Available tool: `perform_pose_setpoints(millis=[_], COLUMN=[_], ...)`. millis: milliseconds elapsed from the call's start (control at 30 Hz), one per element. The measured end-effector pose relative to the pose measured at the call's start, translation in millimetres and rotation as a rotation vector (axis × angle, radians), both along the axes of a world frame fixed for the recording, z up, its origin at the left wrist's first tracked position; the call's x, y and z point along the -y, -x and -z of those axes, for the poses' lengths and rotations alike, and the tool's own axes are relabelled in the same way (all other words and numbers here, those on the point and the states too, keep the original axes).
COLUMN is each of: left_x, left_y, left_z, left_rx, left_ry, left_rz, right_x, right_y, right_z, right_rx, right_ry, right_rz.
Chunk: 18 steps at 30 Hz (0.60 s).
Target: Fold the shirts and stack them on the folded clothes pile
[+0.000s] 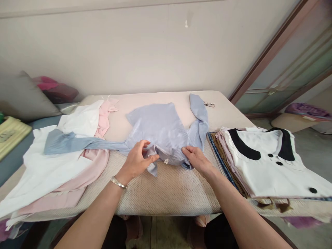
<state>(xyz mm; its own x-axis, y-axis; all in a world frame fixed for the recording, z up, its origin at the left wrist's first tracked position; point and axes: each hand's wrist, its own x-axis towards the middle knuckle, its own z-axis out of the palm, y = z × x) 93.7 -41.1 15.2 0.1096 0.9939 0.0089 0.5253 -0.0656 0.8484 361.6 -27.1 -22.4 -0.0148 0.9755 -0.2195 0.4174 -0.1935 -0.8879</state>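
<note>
A light blue striped shirt (158, 121) lies spread on the padded board, its collar side toward me. One sleeve (85, 142) stretches left over white and pink clothes; the other bends up on the right. My left hand (136, 160), with a silver bracelet at the wrist, is at the left of the collar (153, 152). Its thumb and fingers are apart, the thumb touching the fabric. My right hand (195, 159) pinches the shirt at the right of the neckline. Between the hands a small white label (166, 161) shows.
On the right sits a stack of folded clothes (228, 166), topped by a white garment with a black-trimmed collar (269, 166). Loose white clothes (46, 166) and pink clothes (95, 166) lie left. Glasses (209, 104) rest near the far edge, before the wall (145, 52).
</note>
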Motion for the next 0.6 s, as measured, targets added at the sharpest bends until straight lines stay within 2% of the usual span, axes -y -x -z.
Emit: perform_pose_setpoints(millis=[67, 133, 233, 400, 467, 533, 600], left_x=[2.2, 2.2, -2.9, -15.6, -18.5, -20.0, -20.9], left_y=[-8.4, -17.4, -27.6, -31.2, -29.0, -25.2, -20.6], left_z=[4.0, 8.9, 14.0, 17.4, 16.2, 11.2, 2.9], left_rx=[-0.155, -0.167, -0.073, -0.027, -0.114, -0.201, -0.220], left_ry=[-0.186, -0.269, -0.286, -0.192, -0.182, -0.217, -0.252], left_rz=[0.022, 0.014, 0.005, 0.132, 0.126, 0.098, 0.062], right_x=[0.9, 1.7, 2.3, -0.1, -1.1, 0.7, 7.4], right_y=[1.3, 2.2, 2.3, -1.9, -3.3, -2.2, 3.3], right_z=[-2.5, -4.7, -7.2, -7.3, -8.6, -12.7, -19.2], right_rx=[0.005, 0.003, 0.000, 0.020, 0.114, 0.284, 0.482], right_ry=[-0.013, -0.027, -0.042, -0.069, -0.131, -0.220, -0.373], right_rz=[-0.045, -0.095, -0.176, -0.241, -0.213, -0.127, -0.024])
